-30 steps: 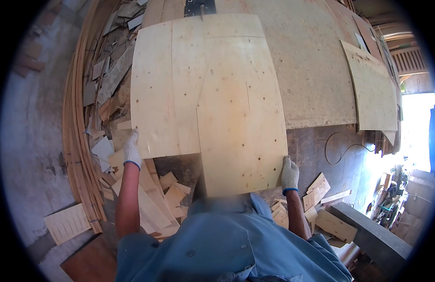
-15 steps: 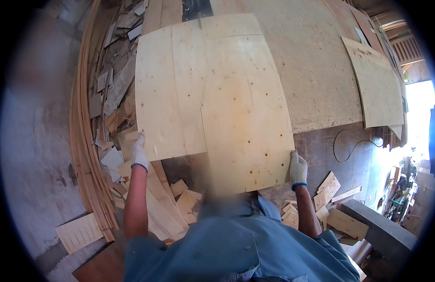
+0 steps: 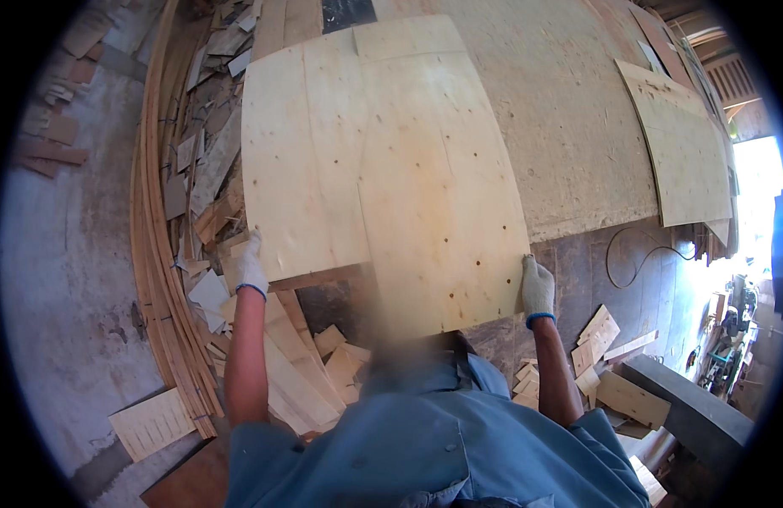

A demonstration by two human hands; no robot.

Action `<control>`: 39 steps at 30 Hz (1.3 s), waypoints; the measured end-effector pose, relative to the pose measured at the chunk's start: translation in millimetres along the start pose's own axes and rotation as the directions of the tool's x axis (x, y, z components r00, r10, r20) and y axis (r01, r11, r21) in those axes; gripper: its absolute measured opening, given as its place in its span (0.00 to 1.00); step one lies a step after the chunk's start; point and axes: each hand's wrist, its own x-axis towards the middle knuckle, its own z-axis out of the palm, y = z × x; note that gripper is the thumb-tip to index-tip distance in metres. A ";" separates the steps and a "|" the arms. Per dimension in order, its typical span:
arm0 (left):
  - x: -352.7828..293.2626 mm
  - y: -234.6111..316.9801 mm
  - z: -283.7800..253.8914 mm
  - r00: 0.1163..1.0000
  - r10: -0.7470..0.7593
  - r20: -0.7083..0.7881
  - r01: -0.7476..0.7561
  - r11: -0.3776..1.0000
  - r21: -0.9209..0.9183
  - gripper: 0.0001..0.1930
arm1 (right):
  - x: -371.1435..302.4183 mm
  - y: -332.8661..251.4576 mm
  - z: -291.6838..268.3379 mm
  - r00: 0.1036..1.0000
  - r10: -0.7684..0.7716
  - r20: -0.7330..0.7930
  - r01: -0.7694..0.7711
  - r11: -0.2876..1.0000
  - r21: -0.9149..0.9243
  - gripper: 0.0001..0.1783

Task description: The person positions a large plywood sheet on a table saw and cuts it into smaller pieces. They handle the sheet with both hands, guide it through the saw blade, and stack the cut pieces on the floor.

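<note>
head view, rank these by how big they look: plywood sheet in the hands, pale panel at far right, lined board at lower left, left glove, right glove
Largest to smallest:
1. plywood sheet
2. pale panel
3. lined board
4. left glove and right glove, too alike in size to rank apart

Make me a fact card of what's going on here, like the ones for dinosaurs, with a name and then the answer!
Big thing: pale wooden sheet with dark spots
Left hand: white glove, blue cuff; holds the sheet's near left corner
Right hand: pale glove, blue cuff; holds its right edge
Clothes: blue-grey shirt
Far left: long wooden strips
Near the person: wood scraps
Right: another pale board
</note>
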 end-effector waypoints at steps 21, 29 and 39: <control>9.5 24.3 10.8 0.990 0.143 0.009 -0.137 0.927 0.349 0.34 | 25.6 -1.4 18.3 0.997 -0.075 0.034 0.073 0.996 0.047 0.25; 16.3 26.7 15.0 0.992 0.126 0.017 -0.124 0.928 0.350 0.35 | 38.9 10.2 20.8 0.996 -0.076 0.043 0.074 0.996 0.039 0.24; 55.9 -6.0 -11.5 0.995 0.045 0.092 -0.052 0.996 0.076 0.28 | 128.2 -137.7 -0.7 0.930 -0.366 0.016 0.352 0.879 -0.323 0.26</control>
